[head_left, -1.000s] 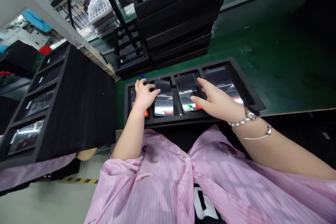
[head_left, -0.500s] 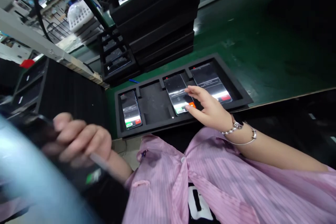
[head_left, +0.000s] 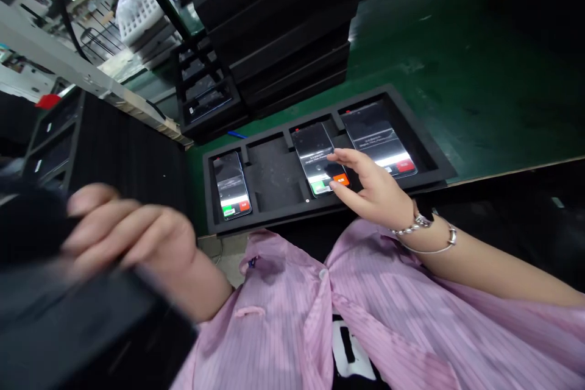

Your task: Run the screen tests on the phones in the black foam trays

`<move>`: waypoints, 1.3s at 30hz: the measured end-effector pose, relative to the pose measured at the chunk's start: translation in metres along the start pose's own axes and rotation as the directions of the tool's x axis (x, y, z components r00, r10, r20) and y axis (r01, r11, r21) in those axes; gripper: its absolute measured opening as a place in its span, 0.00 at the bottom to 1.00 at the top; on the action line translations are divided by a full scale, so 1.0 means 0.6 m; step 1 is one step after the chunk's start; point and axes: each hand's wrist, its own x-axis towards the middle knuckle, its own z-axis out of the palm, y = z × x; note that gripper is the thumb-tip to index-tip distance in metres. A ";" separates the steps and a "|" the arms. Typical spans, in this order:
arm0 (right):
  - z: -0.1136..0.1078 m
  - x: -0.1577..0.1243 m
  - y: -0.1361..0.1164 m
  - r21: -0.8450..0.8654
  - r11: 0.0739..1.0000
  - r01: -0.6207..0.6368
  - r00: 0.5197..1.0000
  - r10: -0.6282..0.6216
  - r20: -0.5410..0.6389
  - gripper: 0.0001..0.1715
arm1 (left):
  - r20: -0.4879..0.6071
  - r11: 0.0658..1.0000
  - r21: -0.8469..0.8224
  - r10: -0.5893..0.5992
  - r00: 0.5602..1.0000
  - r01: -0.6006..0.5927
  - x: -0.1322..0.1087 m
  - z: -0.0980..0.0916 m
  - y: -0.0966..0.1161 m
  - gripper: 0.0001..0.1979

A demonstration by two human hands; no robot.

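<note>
My left hand (head_left: 130,237), smeared by motion, is closed around a dark phone (head_left: 91,323) close to the camera. The phone's outline is blurred and its near part runs out of view. Over a black tray (head_left: 286,212) my right hand (head_left: 375,192) is held with thumb and fingers apart, holding nothing. Its fingertips are at the right edge of the middle phone (head_left: 315,152); whether they touch the screen I cannot tell. In the tray also lie a left phone (head_left: 232,186) and a right phone (head_left: 377,137), all with lit screens showing green or red boxes.
Behind the tray rises a stack of black trays (head_left: 287,42), with a lower tray of phones (head_left: 208,103) beside it. More trays (head_left: 123,152) stand at the left by a pale post (head_left: 100,82). A blue pen (head_left: 236,134) lies on the green table (head_left: 439,67).
The phone in my left hand has tilted and come nearer the camera; its green patch no longer shows. My right hand stays over the middle phone. The view has shifted slightly.
</note>
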 end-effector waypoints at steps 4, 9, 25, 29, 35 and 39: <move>0.001 -0.004 0.000 -0.061 0.997 0.055 0.998 -0.056 -0.025 0.35 | 0.064 0.983 0.157 -0.111 0.992 0.100 0.080 0.054 -0.078 0.06; 0.000 -0.006 -0.003 -0.096 0.991 0.093 0.995 -0.097 -0.036 0.34 | 0.307 0.844 0.320 -0.523 0.795 0.431 0.093 0.103 -0.164 0.12; 0.007 -0.023 -0.007 -0.277 0.911 0.305 0.950 -0.272 0.153 0.32 | 0.401 0.443 0.801 0.102 0.910 -0.403 -0.094 -0.117 -0.176 0.19; 0.014 -0.030 -0.015 -0.279 0.891 0.358 0.928 -0.309 0.207 0.24 | 0.362 0.390 0.851 0.053 0.931 -0.353 -0.118 -0.126 -0.206 0.17; -0.002 -0.033 -0.032 -0.330 0.889 0.317 0.944 -0.264 0.197 0.24 | 0.446 0.398 0.764 0.243 0.862 -0.508 -0.109 -0.053 -0.183 0.20; -0.060 -0.039 -0.033 -0.433 0.884 0.175 0.983 -0.181 0.029 0.22 | 0.574 0.401 0.669 0.255 0.778 -0.625 -0.104 0.003 -0.189 0.21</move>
